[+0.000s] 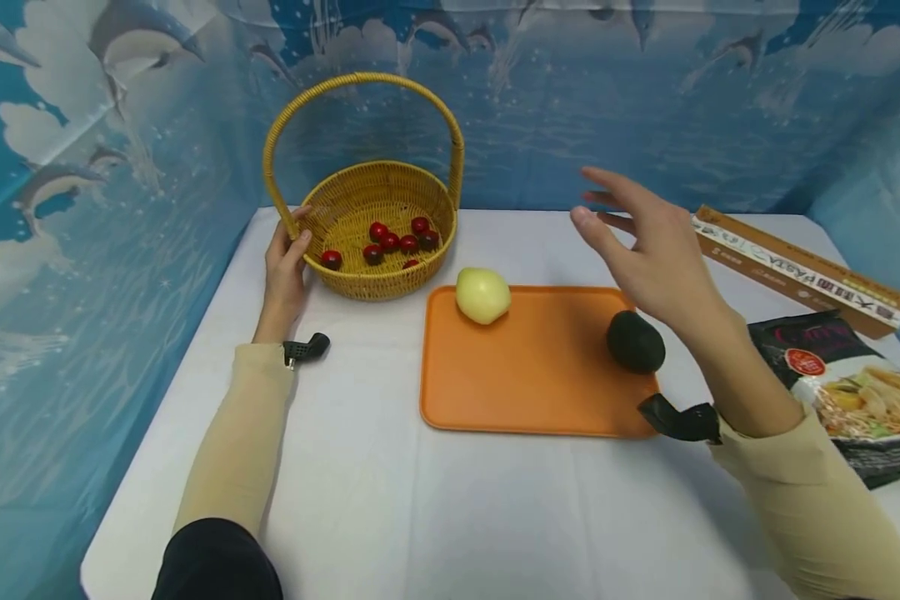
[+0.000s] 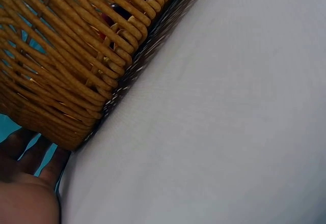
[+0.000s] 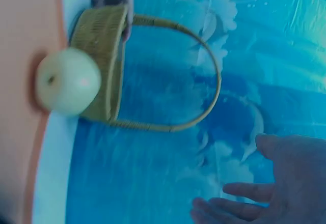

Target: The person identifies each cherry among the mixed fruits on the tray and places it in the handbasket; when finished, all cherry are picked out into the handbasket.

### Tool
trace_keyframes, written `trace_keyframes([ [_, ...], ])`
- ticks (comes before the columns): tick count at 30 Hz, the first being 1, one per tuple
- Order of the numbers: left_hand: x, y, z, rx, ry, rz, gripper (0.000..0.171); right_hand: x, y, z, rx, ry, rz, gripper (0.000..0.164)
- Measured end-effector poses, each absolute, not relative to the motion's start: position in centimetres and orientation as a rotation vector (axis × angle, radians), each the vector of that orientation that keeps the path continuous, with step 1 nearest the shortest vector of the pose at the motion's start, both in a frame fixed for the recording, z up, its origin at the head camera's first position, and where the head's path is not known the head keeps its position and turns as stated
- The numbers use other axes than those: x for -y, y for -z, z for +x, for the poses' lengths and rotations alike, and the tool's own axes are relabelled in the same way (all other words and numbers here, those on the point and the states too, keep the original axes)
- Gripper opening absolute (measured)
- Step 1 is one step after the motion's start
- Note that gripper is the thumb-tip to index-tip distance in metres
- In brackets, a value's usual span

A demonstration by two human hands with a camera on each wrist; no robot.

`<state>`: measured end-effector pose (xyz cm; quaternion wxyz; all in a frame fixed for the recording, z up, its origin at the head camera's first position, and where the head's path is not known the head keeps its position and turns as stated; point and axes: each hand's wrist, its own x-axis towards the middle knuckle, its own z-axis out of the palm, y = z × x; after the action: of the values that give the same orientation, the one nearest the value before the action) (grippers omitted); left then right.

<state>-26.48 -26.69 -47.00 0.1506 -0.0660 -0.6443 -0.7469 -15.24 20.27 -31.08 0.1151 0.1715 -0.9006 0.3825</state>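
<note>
My left hand grips the left side of a yellow wicker basket, its thumb over the rim by the foot of the tall handle. Several dark red cherries lie inside the basket. In the left wrist view, fingers press the woven wall from outside. My right hand hovers over the right end of an orange tray, fingers spread and nothing in them. A dark avocado sits below that hand at the tray's right edge. Toward the tray's back left rests a pale yellow-green, apple-like fruit.
On the right of the white table lie a long brown pasta box and a black noodle packet. Blue dolphin-print cloth hangs behind and on both sides.
</note>
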Motion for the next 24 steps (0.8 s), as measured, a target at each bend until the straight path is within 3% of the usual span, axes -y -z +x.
trace_keyframes([
  [8,26.5,47.2,-26.6,1.854,2.143,-0.212,0.049,-24.9,33.8,-12.9,2.579,-0.886,0.401,0.058],
  [15,26.3,47.2,-27.0,1.869,2.151,-0.205,0.049,-27.6,36.3,-11.0,2.780,-0.713,0.337,0.081],
  [24,26.6,46.1,-26.0,2.090,1.932,-0.130,0.054,-30.0,38.8,-10.9,2.824,-0.584,0.355,0.082],
])
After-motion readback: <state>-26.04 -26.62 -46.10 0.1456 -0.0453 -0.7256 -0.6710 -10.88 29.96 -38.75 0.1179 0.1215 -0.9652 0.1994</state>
